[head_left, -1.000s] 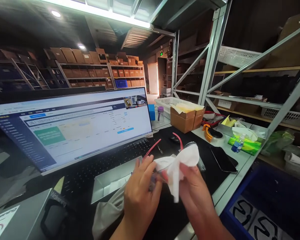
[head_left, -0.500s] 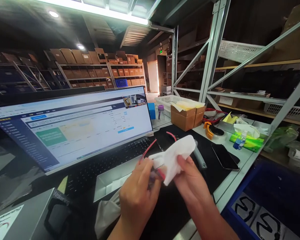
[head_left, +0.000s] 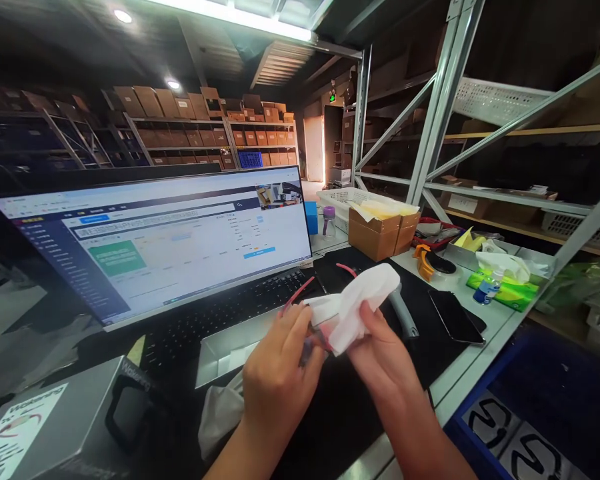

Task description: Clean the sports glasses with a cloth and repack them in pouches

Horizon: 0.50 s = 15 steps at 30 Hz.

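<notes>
Centrally, red-framed glasses (head_left: 296, 295) were gripped in the closed left hand (head_left: 275, 380); a white cloth (head_left: 363, 300) was pinched against them by the right hand (head_left: 380, 353), above the worktop (head_left: 460, 363), beside the laptop (head_left: 220, 313).

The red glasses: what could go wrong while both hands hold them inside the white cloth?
1. The thin temples of the red glasses stick out past the left hand; hard rubbing might bend them.
2. The white cloth in the right hand hides the lens, so pressure is hard to judge.
3. If they slip, they may hit the laptop keyboard.
</notes>
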Motion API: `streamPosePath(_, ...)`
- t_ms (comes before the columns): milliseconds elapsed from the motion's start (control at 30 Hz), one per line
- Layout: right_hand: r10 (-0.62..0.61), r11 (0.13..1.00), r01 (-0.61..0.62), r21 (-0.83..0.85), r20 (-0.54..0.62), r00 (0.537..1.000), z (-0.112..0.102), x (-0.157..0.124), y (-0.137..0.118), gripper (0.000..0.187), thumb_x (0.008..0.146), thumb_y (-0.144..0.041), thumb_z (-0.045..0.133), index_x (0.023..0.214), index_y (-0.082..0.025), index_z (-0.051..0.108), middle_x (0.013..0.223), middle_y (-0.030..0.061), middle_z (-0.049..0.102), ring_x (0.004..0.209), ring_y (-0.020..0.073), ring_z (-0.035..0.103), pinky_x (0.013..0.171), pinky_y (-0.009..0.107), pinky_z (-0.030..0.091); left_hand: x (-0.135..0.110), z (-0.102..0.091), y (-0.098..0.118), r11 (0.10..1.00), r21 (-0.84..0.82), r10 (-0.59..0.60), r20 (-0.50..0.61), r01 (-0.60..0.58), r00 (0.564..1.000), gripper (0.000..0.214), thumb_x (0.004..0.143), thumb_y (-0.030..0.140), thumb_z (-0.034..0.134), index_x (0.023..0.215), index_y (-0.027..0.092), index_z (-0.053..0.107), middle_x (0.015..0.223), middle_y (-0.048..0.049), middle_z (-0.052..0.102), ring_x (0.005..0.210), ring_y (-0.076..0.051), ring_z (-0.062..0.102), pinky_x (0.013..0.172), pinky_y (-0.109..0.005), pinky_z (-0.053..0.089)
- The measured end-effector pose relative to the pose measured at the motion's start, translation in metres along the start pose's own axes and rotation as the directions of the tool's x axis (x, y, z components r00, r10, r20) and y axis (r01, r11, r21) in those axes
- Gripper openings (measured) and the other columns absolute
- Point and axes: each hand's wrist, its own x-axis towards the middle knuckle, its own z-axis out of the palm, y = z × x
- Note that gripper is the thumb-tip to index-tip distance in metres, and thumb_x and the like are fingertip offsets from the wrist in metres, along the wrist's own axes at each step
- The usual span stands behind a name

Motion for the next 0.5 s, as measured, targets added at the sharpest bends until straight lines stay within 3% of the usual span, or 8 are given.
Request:
streamPosePath(100,-0.199,0.972,0.185,-0.143,-0.090,0.976,-0.012,-0.011,0.034,0.039,0.063,-0.034,0.089,0.068,-0.023,0.053,0.066,-0.0035,0.057,0.067,0.0152,0.056,0.061,0.026,0.047,-0.001,0.001,-0.002,1.000,-0.019,-0.001,0.013,0.002,1.000,0.033,0.092,0.018,0.059,0.124,0.013,0.058,0.115,-0.0155,0.073,0.109,-0.029,0.071,0.099,-0.042,0.058)
streamPosePath(200,-0.346,0.899,0.301,-0.317,-0.093,0.934,-0.027,-0.020,0.056,0.056,0.056,-0.021,0.090,0.054,-0.022,0.034,0.051,-0.0087,0.034,0.050,0.0081,0.032,0.046,0.020,0.030,-0.001,0.000,-0.003,0.999,-0.047,0.023,-0.008,-0.023,1.000,0.037,0.092,0.029,0.062,0.124,0.012,0.057,0.111,-0.0179,0.074,0.099,-0.030,0.074,0.094,-0.041,0.060)
streamPosePath(267,-0.317,0.910,0.294,-0.291,-0.034,0.948,-0.029,-0.018,0.050,0.058,0.054,-0.018,0.091,0.052,-0.021,0.032,0.050,-0.0093,0.033,0.049,0.0069,0.029,0.045,0.019,0.029,0.001,-0.001,-0.002,0.998,-0.060,0.027,-0.014,-0.028,1.000,0.035,0.093,0.029,0.060,0.124,0.013,0.057,0.108,-0.0158,0.075,0.094,-0.028,0.075,0.094,-0.041,0.061)
streamPosePath(333,-0.210,0.958,0.207,-0.199,0.008,0.978,-0.024,-0.011,0.031,0.046,0.055,-0.021,0.092,0.057,-0.020,0.047,0.056,-0.0073,0.047,0.054,0.0084,0.043,0.053,0.019,0.041,0.004,-0.003,-0.001,0.997,-0.076,-0.004,0.022,0.006,1.000,0.032,0.093,0.023,0.055,0.125,0.016,0.057,0.109,-0.0127,0.075,0.097,-0.027,0.075,0.095,-0.040,0.060)
streamPosePath(400,-0.095,0.989,0.097,-0.114,0.021,0.995,-0.015,-0.002,0.011,0.033,0.059,-0.027,0.092,0.076,-0.023,0.064,0.075,-0.0036,0.065,0.073,0.0141,0.061,0.070,0.026,0.053,0.007,-0.004,-0.002,0.995,-0.091,-0.035,0.047,0.040,0.998,0.036,0.091,0.016,0.054,0.127,0.016,0.058,0.113,-0.0107,0.075,0.103,-0.026,0.073,0.099,-0.040,0.059)
streamPosePath(500,0.015,0.996,-0.011,-0.091,0.046,0.999,-0.010,0.008,-0.003,0.041,0.065,-0.037,0.091,0.100,-0.030,0.071,0.099,-0.0006,0.073,0.099,0.0216,0.067,0.090,0.040,0.056,0.010,-0.003,-0.007,0.993,-0.109,-0.049,0.066,0.056,0.997,0.040,0.087,0.012,0.056,0.126,0.015,0.060,0.118,-0.0107,0.074,0.109,-0.025,0.072,0.103,-0.042,0.056)
